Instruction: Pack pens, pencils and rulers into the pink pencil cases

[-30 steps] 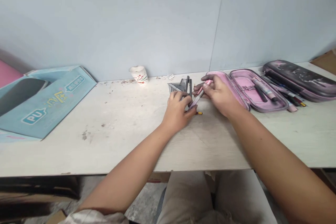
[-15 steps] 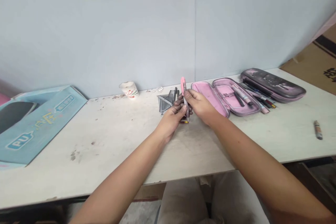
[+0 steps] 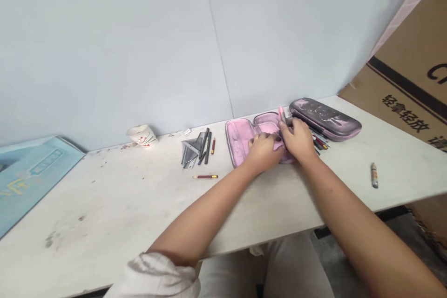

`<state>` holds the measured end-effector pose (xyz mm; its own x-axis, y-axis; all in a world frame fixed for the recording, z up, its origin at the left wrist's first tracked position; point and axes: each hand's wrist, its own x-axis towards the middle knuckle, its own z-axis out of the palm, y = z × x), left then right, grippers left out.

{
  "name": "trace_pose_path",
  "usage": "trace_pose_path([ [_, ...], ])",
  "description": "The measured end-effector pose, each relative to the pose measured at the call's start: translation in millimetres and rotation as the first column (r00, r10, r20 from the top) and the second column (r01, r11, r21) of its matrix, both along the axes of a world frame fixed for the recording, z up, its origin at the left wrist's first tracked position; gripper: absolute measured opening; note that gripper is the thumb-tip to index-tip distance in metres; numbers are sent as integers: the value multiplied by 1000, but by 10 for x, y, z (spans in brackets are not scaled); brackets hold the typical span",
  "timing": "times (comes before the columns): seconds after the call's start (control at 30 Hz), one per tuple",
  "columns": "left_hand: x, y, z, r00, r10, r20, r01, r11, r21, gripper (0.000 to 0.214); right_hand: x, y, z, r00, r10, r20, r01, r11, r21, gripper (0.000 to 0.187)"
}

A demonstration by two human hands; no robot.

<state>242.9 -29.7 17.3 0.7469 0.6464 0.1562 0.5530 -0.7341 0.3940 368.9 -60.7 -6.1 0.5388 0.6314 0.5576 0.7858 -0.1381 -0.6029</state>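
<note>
**Moved right, onto the open pencil case (image 3: pixel 239 137)**

Both hands have shifted off the spot in front of the grey plastic set squares (image 3: pixel 190 151) and now sit together over the pink-lined case, which lies open on the white bench (image 3: pixel 115 205). The right hand (image 3: pixel 296 140) has its fingers closed around a pink-tipped pen (image 3: pixel 281 112), with the pink end standing up above them, over the far half of the case. The left hand (image 3: pixel 261 152) rests on the near half, its fingers (image 3: pixel 253 140) curled down. Whether they grip anything, I cannot tell.

Just past the right hand, a dark case lid with a pink pattern (image 3: pixel 324 118) lies on a spread of pens. Left of the case, two dark pens (image 3: pixel 206 146) and a short red pencil (image 3: pixel 213 145) lie beside the set squares, and a red-and-black pencil (image 3: pixel 205 176) lies in front of them. Farther left stand a paper cup (image 3: pixel 141 135) and a pale blue box (image 3: pixel 31 172). A lone marker (image 3: pixel 374 175) lies toward the bench's right end, below a cardboard box (image 3: pixel 412 88).
</note>
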Motion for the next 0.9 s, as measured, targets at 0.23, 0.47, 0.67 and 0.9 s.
trace_pose_path([
  [0.23,-62,27,-33,1000,11,25,-12,999,53,31,-47,6,-91,981,-30,189,87,950,-301,35],
  [0.47,-990,195,164,978,181,103,-195,969,148,26,-155,-83,-75,955,30,296,37,975,-219,33],
  [0.67,-1825,362,-18,893,449,-38,-405,837,368,30,-723,34,117,895,215,391,-198,977,-84,25],
  [0.9,-1911,367,-222,879,464,-109,-382,823,420,31,-1431,249,169,854,393,341,-393,917,-73,19],
])
